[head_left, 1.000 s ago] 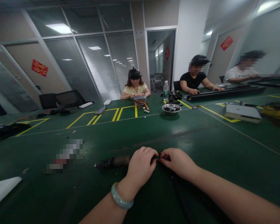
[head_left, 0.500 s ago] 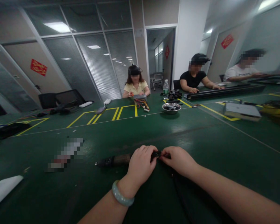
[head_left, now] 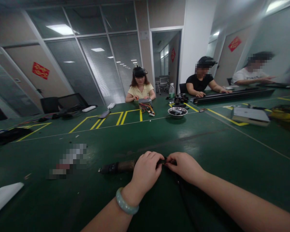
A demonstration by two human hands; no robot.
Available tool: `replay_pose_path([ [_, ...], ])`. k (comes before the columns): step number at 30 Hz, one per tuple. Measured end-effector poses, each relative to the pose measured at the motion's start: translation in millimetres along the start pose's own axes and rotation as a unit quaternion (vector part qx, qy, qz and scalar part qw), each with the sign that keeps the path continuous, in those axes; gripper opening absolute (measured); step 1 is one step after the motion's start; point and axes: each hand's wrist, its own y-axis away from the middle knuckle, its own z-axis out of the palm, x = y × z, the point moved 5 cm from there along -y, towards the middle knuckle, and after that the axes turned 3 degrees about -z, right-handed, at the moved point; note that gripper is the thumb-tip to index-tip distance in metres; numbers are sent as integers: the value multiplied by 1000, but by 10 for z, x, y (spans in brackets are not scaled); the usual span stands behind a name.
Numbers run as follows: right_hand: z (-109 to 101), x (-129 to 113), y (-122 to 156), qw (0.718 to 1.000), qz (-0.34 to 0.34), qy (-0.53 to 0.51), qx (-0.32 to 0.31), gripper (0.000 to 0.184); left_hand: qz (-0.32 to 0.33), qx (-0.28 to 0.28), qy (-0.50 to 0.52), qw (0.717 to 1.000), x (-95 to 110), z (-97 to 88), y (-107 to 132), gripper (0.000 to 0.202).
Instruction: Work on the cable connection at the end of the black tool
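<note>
Plastic bottle (head_left: 171, 93), metal bowl (head_left: 177, 117); yellow tape (head_left: 141, 116), red poster (head_left: 40, 70)

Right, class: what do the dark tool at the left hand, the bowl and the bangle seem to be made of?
Dark tool: probably plastic, by its dull, mostly unreflective body; the bright tip suggests metal.
Bowl: likely polished steel, going by its silvery, mirror-like shine.
Bangle: smooth, softly glossy pale green; perhaps stone or glass, though plastic can't be ruled out.

Green table (head_left: 106, 141), yellow tape lines (head_left: 141, 117), dark cylindrical tool (head_left: 126, 166), metal bowl (head_left: 178, 116), clear bottle (head_left: 171, 94), silvery box (head_left: 250, 114)
</note>
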Motion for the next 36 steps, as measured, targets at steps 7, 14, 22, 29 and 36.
replay_pose_path([
  [7,-18,-10,0,1000,-5,-9,-2,16,-6,-3,3,1000,-4,0,-6,16],
  [14,-13,-15,-4,1000,-13,-4,-1,16,-14,3,-12,1000,-11,11,10,19],
  [22,-18,-6,-1,1000,-13,-2,-6,16,-17,1,-7,1000,-29,24,13,15],
  [29,-21,-23,5,1000,-15,-4,-9,15,-24,-5,-8,1000,-22,13,0,14],
  [36,-26,-33,11,1000,-3,3,-14,15,-26,-7,-6,1000,-10,1,9,12],
])
